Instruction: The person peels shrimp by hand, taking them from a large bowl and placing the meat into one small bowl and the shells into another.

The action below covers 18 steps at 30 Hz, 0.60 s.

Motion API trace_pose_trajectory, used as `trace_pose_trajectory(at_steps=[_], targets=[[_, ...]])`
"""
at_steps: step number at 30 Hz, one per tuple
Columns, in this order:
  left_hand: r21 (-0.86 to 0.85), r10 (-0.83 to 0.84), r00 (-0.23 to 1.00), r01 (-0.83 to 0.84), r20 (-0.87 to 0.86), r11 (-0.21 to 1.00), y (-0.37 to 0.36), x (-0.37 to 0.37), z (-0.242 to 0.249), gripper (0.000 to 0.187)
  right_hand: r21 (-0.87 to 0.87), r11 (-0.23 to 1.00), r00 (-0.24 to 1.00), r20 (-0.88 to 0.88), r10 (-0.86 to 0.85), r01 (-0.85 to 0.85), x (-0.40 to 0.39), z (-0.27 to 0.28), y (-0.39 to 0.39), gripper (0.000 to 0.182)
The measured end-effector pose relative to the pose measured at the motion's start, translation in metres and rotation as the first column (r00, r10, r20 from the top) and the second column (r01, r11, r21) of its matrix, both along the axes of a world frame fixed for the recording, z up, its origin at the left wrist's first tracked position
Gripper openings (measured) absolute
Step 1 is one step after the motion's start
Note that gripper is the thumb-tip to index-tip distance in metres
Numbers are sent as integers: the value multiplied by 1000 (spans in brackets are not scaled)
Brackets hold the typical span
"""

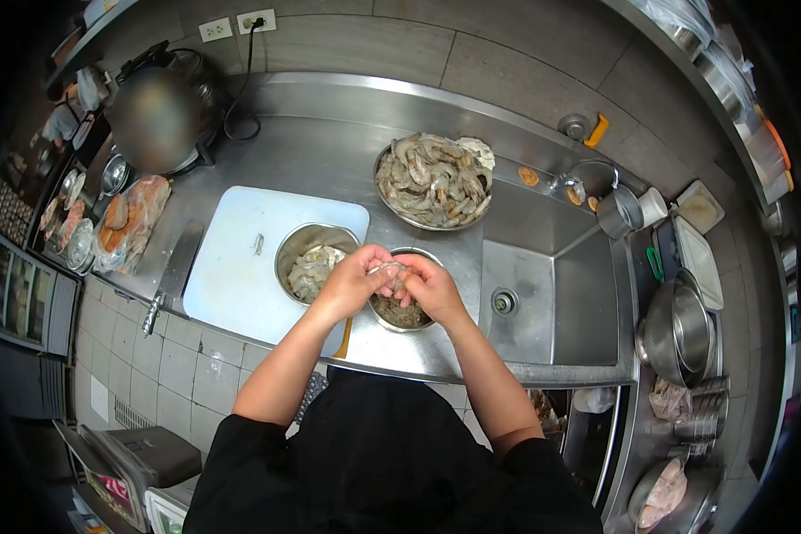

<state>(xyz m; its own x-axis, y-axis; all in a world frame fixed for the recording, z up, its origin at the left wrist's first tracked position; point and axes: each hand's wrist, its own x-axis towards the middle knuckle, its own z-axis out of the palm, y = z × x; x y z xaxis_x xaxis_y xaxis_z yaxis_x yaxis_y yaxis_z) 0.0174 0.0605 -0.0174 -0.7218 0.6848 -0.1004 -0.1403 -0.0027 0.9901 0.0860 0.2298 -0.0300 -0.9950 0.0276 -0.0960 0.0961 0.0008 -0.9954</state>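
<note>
Both my left hand (354, 283) and my right hand (429, 287) have their fingers pinched on one shrimp (388, 270), held above a steel bowl (402, 327) with shrimp scraps inside. To the left, a steel pot (280, 267) holds pale peeled shrimp (312, 270) and stands at the edge of a white cutting board (231, 267). A small grey shrimp piece (258, 244) lies on the board. Behind my hands, a large bowl (416, 222) is heaped with unpeeled shrimp (432, 178).
A sink (529, 311) is on the right, with a faucet (587, 169) behind it. A cleaver (180, 262) lies left of the board, beside a plastic bag of food (142, 218). Strainers and bowls (681, 329) stand at the far right. A person (62, 120) is at the far left.
</note>
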Motion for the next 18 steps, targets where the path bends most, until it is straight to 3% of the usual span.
trace_pose_trajectory(at_steps=[1, 2, 3, 4, 6, 8, 9, 10, 11, 12, 13, 15, 17, 18], targets=[[16, -5, 1000, 5, 4, 1000, 0, -1, 2, 16, 1, 1000, 1000, -2, 2, -2, -1, -3, 2, 27], [16, -4, 1000, 4, 1, 1000, -1, -2, 1, 16, -154, 988, 1000, -16, 5, -8, -1, -9, 5, 26], [111, -1, 999, -5, 52, 994, -2, -3, -1, 16, -304, 953, 1000, -30, 5, -14, -2, -12, 7, 26], [205, -4, 995, -17, 103, 979, -2, -4, -3, 17, -302, 953, 999, -32, 5, -14, -1, -15, 7, 26], [182, 48, 997, -57, 57, 982, 3, -1, -6, 17, -445, 894, 992, -128, -16, -43, -1, -18, 4, 26], [155, 98, 995, -99, 14, 983, 4, 1, -8, 18, -474, 880, 990, -120, -72, 7, -2, -14, -2, 25], [22, 179, 934, -181, -310, 983, 4, 2, -7, 18, -502, 863, 985, -112, -130, 56, -2, -12, -4, 24], [-76, 191, 770, -297, -608, 952, 4, 3, -6, 19, -502, 863, 985, -112, -131, 57, -2, -13, -3, 24], [-76, 190, 770, -296, -609, 952, 5, 6, -5, 19, -403, 914, 987, -120, -110, 53, -3, -16, 1, 20], [-115, 166, 871, -245, -463, 963, 8, 11, 0, 22, -297, 954, 988, -124, -88, 47, -3, -15, 2, 16], [-145, 141, 943, -191, -301, 971, 9, 17, 5, 25, -297, 954, 989, -123, -85, 46, -2, -17, 0, 16], [-149, 136, 936, -192, -324, 970, 10, 22, 2, 30, -123, 988, 970, -208, -122, 98, 0, -18, -5, 11], [7, 96, 984, -96, -151, 995, 12, 16, -23, 29, -142, 982, 958, -241, -156, 124, 1, -15, -5, 9], [7, 96, 984, -96, -151, 995, 11, 16, -21, 29, -161, 976, 944, -272, -188, 148, 1, -13, -5, 8]])
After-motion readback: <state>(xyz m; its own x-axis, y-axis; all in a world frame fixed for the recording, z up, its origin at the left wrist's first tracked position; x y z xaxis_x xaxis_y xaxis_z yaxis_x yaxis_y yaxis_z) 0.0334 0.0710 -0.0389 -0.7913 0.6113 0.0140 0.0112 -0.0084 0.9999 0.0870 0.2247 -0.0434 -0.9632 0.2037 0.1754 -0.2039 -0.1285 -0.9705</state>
